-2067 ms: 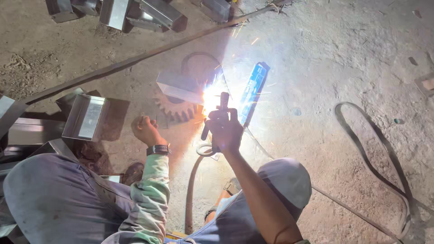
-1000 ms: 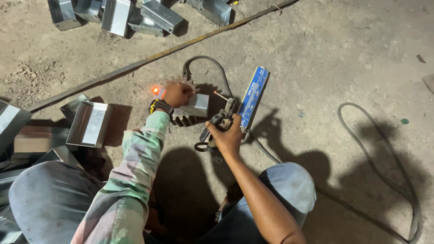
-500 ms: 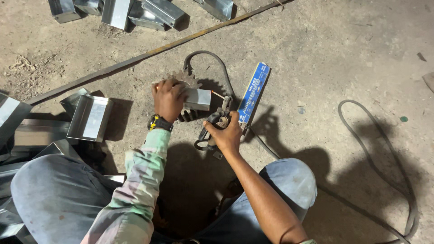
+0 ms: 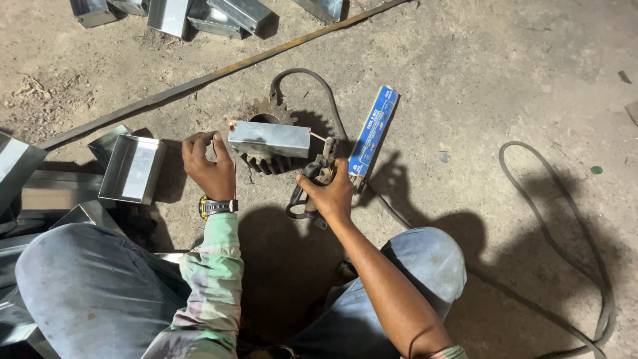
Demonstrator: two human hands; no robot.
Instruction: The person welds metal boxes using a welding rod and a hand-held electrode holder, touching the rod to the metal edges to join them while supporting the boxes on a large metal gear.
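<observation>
Head view shows the right hand [image 4: 330,194] closed around a welding electrode holder [image 4: 312,179] while the left hand [image 4: 209,165], fingers loosely curled, touches the nine o'clock end of a metal box piece [image 4: 269,139] lying atop a gear [image 4: 266,159], with the blue electrode packet [image 4: 373,131] at three o'clock on the floor [image 4: 505,80].
</observation>
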